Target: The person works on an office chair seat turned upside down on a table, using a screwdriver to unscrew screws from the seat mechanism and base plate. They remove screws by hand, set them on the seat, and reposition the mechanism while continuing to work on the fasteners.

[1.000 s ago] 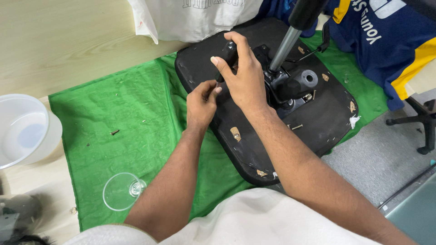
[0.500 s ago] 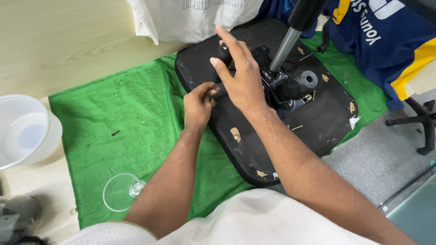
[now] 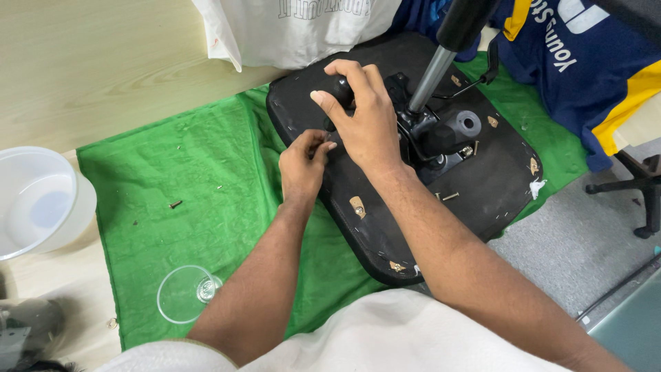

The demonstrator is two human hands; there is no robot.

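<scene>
**Hands at the underside of an upturned chair seat**

The black chair seat [image 3: 385,207] lies upside down on a green cloth [image 3: 206,207], its metal column [image 3: 430,76] sticking up toward the camera. The right hand [image 3: 361,117] is curled over a black knob [image 3: 339,86] on the mechanism at the seat's centre, fingers wrapped round it in a firm grasp. The left hand [image 3: 303,162] sits just beside it, at the seat's near-left edge, fingertips pinched together on something small against the seat; what it pinches is too small to make out.

Off the seat's left edge, a loose screw [image 3: 176,204] lies on the cloth. Further out on that side sits a clear plastic cup [image 3: 184,294] with small metal parts in it, and beyond it a white tub [image 3: 34,200]. Two more screws [image 3: 449,196] rest on the seat itself, to the right of the column base.

Risks, as I judge them: the seat hangs partly past the table edge on the right, so a hard push on the knob could tip or slide it. The screws resting on the sloped seat could roll off to the floor. Whatever the left hand pinches could slip and get lost in the cloth's folds.
</scene>
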